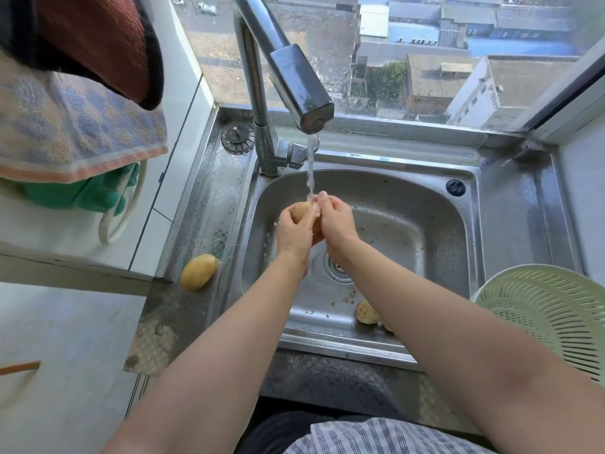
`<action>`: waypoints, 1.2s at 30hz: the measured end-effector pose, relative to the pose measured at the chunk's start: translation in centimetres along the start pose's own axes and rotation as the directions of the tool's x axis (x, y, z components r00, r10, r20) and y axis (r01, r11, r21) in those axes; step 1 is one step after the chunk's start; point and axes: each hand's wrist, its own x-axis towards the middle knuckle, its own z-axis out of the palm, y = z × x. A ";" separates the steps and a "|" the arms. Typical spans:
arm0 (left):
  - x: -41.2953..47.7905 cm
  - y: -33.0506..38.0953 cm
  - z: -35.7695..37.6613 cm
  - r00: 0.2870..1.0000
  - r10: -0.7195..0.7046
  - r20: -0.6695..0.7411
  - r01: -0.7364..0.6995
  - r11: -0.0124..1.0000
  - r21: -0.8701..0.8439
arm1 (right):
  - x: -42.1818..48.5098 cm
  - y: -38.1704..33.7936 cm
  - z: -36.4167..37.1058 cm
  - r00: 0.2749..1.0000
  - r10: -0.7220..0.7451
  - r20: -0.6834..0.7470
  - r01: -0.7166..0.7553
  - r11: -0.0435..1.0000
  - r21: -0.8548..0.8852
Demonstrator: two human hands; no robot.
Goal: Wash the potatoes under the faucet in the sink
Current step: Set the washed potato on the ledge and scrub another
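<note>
Two hands on one potato [302, 211], straight under the faucet [302, 93] stream over the sink [425, 198]. Left hand [293, 232] cupped round it from the left, right hand [337, 221] clamped on from the right, fingertips up in the water. Rubbing step, by the look. Another potato [199, 271] waiting on the left tabletop; a third [366, 311] in the near basin. Next: turn it, rinse the underside, swap.

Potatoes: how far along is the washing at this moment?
Possibly done: one clean-looking potato on the sink ledge at left. In hand: both the left hand and right hand hold a potato under the stream from the running faucet. Left: a dirtier-looking potato in the basin, partly hidden by the right forearm. The green colander at right shows no potatoes.
</note>
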 end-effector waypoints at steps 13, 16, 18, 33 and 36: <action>1.1 0.2 -1.5 0.986 0.117 -0.122 -0.075 0.950 0.304 | 0.2 0.8 -0.8 1.000 -0.027 0.000 0.027 0.990 -0.139; 1.1 0.2 -1.5 0.986 0.119 -0.114 -0.080 0.949 0.303 | 0.5 0.8 -1.5 0.995 0.061 -0.075 -0.070 0.989 -0.131; 0.4 0.4 -0.6 0.999 0.045 0.028 -0.049 0.985 0.163 | 0.6 0.7 -1.6 0.993 0.075 -0.088 -0.085 0.990 -0.115; 0.7 0.6 0.2 0.997 0.072 0.032 -0.074 0.996 0.049 | -0.7 -0.9 -1.7 0.962 0.199 0.188 -0.180 0.977 -0.114; 0.8 1.5 0.4 0.989 -0.038 -0.140 0.025 0.995 -0.096 | -1.0 -0.1 -2.0 0.950 0.100 0.296 -0.028 0.971 -0.238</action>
